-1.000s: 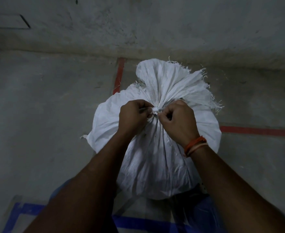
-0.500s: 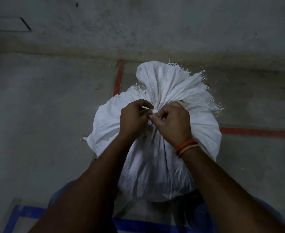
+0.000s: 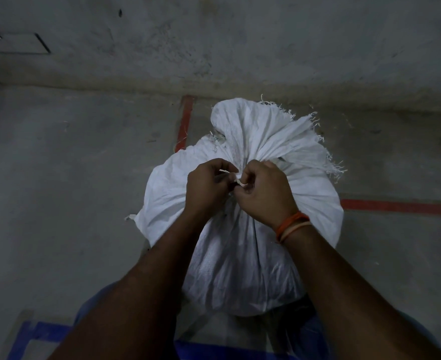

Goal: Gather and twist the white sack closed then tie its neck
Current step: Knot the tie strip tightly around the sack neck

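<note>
A full white woven sack (image 3: 242, 255) stands upright on the concrete floor in front of me. Its mouth is gathered into a neck, and the frayed top (image 3: 263, 131) fans out beyond it. A thin pale tie string (image 3: 236, 178) sits at the neck between my hands. My left hand (image 3: 207, 187) pinches one end of the string on the left of the neck. My right hand (image 3: 263, 193), with orange bands at the wrist, pinches the other end on the right. The knot itself is mostly hidden by my fingers.
Red tape lines (image 3: 185, 120) run on the grey floor behind and to the right of the sack. Blue tape (image 3: 40, 331) marks the floor near my feet. A concrete wall (image 3: 214, 42) rises just behind the sack.
My hands have drawn closer together at the neck, the right one shifting left over the knot. The string ends now show between my fingers. The sack has not moved.
</note>
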